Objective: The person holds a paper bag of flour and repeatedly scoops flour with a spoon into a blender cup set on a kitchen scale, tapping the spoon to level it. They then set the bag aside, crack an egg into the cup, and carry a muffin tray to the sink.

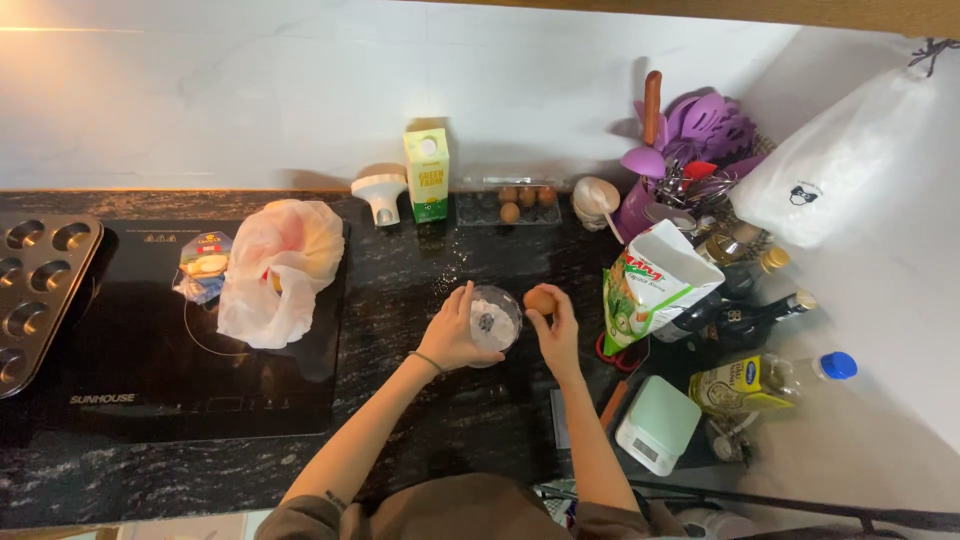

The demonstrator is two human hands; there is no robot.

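A small clear glass bowl point(497, 318) with white powder in it stands on the dark marble counter point(400, 290). My left hand point(452, 335) grips the bowl's left side. My right hand point(555, 330) holds a brown egg point(539, 300) right at the bowl's right rim. An egg tray point(508, 207) with several brown eggs sits at the back by the wall, next to a green and white milk carton point(427, 175).
A black induction hob point(150, 370) on the left carries a white plastic bag point(280, 268) and a small packet point(203, 262); a muffin tin point(35, 295) lies at the far left. On the right stand an open flour bag point(650, 285), bottles point(745, 315), a mint kitchen scale point(657, 425) and a utensil holder point(680, 165).
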